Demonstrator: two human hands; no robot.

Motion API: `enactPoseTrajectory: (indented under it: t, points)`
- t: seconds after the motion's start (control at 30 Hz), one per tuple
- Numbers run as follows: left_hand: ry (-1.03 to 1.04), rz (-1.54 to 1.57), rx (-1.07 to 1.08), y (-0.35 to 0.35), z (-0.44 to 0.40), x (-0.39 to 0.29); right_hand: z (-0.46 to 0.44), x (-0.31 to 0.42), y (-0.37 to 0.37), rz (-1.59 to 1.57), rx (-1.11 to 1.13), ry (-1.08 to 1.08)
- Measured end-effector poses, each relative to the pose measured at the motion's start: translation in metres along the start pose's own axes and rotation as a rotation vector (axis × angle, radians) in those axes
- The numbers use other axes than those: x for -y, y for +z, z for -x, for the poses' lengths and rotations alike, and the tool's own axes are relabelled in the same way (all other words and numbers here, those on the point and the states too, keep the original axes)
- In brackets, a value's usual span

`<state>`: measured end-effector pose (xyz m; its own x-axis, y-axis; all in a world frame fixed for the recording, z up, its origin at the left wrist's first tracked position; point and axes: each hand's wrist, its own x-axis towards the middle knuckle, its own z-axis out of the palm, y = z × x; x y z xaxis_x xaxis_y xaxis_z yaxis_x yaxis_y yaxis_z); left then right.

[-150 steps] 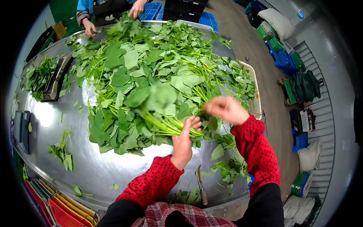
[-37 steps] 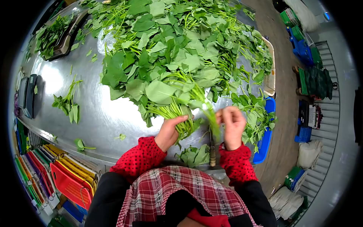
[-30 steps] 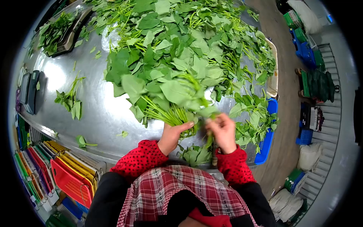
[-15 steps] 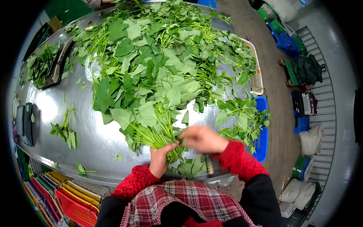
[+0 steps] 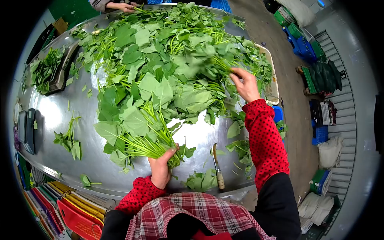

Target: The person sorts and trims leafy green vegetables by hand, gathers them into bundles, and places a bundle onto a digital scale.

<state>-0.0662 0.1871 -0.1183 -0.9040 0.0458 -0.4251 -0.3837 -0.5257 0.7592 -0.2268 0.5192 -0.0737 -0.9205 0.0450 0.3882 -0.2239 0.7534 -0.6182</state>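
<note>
My left hand is closed round the stem ends of a bunch of leafy greens, whose broad leaves fan out up and to the left over the metal table. Farther out on the right, my right hand pinches the stems of a few leafy green sprigs at the edge of the big heap of greens. The sprigs' leaves are smeared by motion. Between my arms lies a curved knife with a pale handle, beside some loose leaves.
Along the right table edge are a cream basket and a blue crate. A weighing scale stands at left, near another dark device with greens. Another person's hand reaches in at the far edge. Colored baskets stand lower left.
My right hand has moved from beside the bunch up and right to the heap, now gripping sprigs. The left hand and bunch shifted slightly left. The knife blade is now uncovered.
</note>
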Motion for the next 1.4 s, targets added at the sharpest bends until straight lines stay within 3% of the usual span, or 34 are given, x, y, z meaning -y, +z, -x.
enactPoseTrajectory:
  t: [0.13,0.2,0.3,0.4,0.57,0.6,0.67,0.73,0.87,0.93,1.07,1.13,1.2,1.27,1.33,1.37,1.4]
  points:
    - [-0.019,0.037,-0.012,0.011,0.002,0.001,0.002,0.008,0.040,0.208,0.221,-0.288]
    - [-0.016,0.035,-0.009,0.013,0.004,-0.002,0.002,0.015,0.054,0.315,0.234,-0.200]
    - [-0.018,0.024,-0.015,0.008,0.006,-0.006,0.005,0.018,0.059,0.441,0.245,-0.273]
    - [-0.016,0.036,-0.038,0.006,0.004,-0.004,-0.006,0.029,0.042,0.345,0.365,-0.204]
    - [0.011,0.069,-0.019,0.015,-0.002,-0.009,-0.014,0.078,0.009,0.037,0.095,0.050]
    - [0.020,0.089,-0.022,0.019,-0.004,-0.010,-0.010,0.080,0.008,-0.099,0.082,0.195]
    - [0.010,0.112,-0.026,0.027,-0.005,-0.017,0.001,0.068,0.021,-0.280,0.013,0.237]
    - [0.023,0.122,0.010,0.030,-0.010,-0.018,0.008,0.059,0.027,-0.074,0.102,0.280]
    - [0.033,0.122,-0.025,0.023,-0.011,-0.014,0.027,0.042,0.039,0.067,0.184,0.220]
    - [0.043,0.106,-0.028,0.013,-0.008,-0.009,0.043,0.030,0.044,0.082,0.093,0.049]
    - [0.002,0.065,-0.048,0.011,-0.001,-0.009,0.047,0.044,0.049,0.004,0.079,0.152]
    - [0.012,0.075,-0.041,0.011,0.000,-0.007,0.033,0.063,0.048,0.007,-0.113,-0.065]
    - [0.016,0.083,-0.052,0.013,-0.002,-0.007,0.019,0.074,0.040,-0.111,-0.216,-0.027]
    - [0.026,0.106,-0.066,0.016,-0.001,-0.010,0.018,0.063,0.043,0.142,-0.230,-0.080]
    - [0.089,0.083,-0.048,0.020,-0.001,-0.016,0.026,0.057,0.038,0.287,0.062,0.047]
    - [0.103,0.093,-0.047,0.022,-0.002,-0.017,0.026,0.074,0.036,0.153,-0.180,-0.134]
    - [0.112,0.111,-0.053,0.024,-0.007,-0.016,0.026,0.091,0.025,0.007,-0.272,-0.101]
